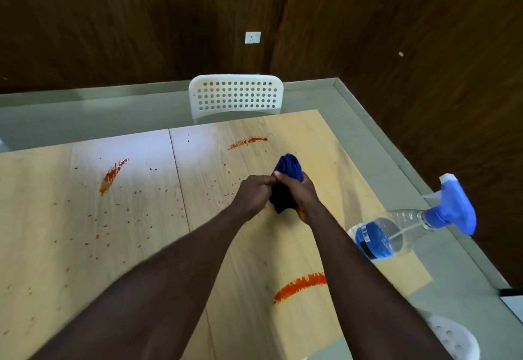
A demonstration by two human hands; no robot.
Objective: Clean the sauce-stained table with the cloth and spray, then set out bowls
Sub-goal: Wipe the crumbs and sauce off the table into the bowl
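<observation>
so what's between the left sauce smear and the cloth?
Head view: past the smear, the table seam, scattered sauce specks, then the left hand gripping the cloth.

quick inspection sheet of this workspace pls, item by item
surface: wooden table, three red sauce smears and scattered specks, not yet wiped
job's things: blue cloth bunched up in both hands; spray bottle at the table's right edge; bowls, nothing seen
clutter: nothing seen
grippers: left hand and right hand both grip the cloth over the middle of the table
cables: nothing seen
surroundings: white perforated chair at the far side; wall socket on dark wood panelling
</observation>
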